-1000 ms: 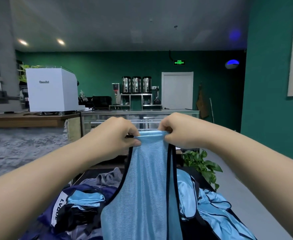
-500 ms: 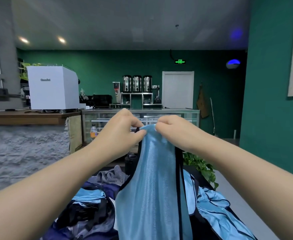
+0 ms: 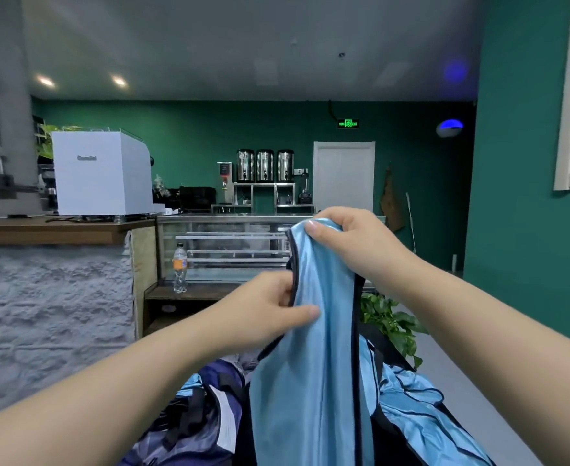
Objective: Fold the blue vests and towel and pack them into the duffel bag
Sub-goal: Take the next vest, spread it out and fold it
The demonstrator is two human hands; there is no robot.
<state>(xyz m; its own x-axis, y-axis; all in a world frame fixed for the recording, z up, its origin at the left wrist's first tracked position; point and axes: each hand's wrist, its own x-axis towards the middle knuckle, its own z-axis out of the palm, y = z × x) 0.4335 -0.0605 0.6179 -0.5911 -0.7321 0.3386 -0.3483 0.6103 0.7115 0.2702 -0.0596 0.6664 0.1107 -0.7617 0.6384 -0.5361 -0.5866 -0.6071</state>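
We hold blue vest [image 3: 314, 381] up before us: right hand [image 3: 351, 243] pinches top edge, left hand [image 3: 270, 314] grips dark-trimmed side edge lower down. Vest hangs free, open air around hands. Below hands, more blue vests [image 3: 421, 418] right, duffel bag [image 3: 206, 415] left. Beyond left hand: bottle [image 3: 179, 267], white machine [image 3: 102, 173], lettering unreadable. Green exit sign [image 3: 348, 123] above.

Dark surface under my clothing heap

The dark surface [image 3: 394, 351] in front of me is mostly buried: a navy duffel bag [image 3: 206, 422] sits on its left part, crumpled light-blue vests [image 3: 418, 408] lie on its right, and something grey [image 3: 246, 359], too hidden to name, lies behind the bag.
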